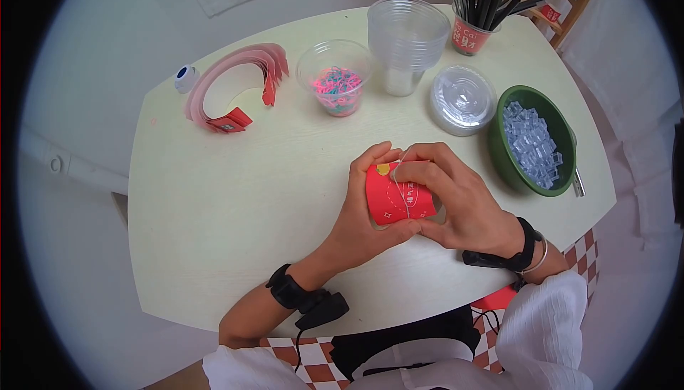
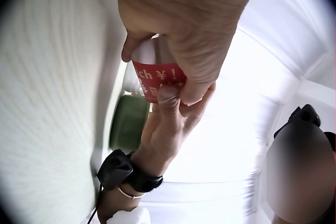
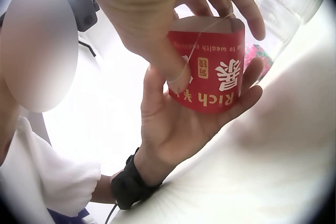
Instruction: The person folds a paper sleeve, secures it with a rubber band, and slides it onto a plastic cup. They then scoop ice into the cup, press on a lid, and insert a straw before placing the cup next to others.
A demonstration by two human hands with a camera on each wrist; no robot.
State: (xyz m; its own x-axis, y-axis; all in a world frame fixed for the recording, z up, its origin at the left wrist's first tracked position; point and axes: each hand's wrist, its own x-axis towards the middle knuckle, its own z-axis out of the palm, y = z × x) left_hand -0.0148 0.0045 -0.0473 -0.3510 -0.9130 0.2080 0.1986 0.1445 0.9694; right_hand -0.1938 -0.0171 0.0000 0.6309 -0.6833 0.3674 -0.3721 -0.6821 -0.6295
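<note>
Both hands hold a small cup in a red printed paper sleeve [image 1: 385,194] over the middle of the table. My left hand [image 1: 354,208] curls round its left side, thumb along the near edge. A thin pale rubber band [image 3: 195,43] runs across the sleeve, stretched between the fingers and thumb of my right hand [image 1: 463,194]. In the right wrist view, the right thumb [image 3: 180,83] presses the band against the red paper. Gold and white lettering shows on the sleeve in the left wrist view, where the right hand [image 2: 170,124] reaches up to it from below.
A fanned stack of red sleeves [image 1: 206,84] lies at the left beside a small white object [image 1: 187,79]. Behind the hands stand a tub of coloured rubber bands [image 1: 338,91], stacked clear cups [image 1: 406,41], lids [image 1: 463,98] and a cup of straws [image 1: 470,37]. A green bowl [image 1: 502,155] holds clear cubes.
</note>
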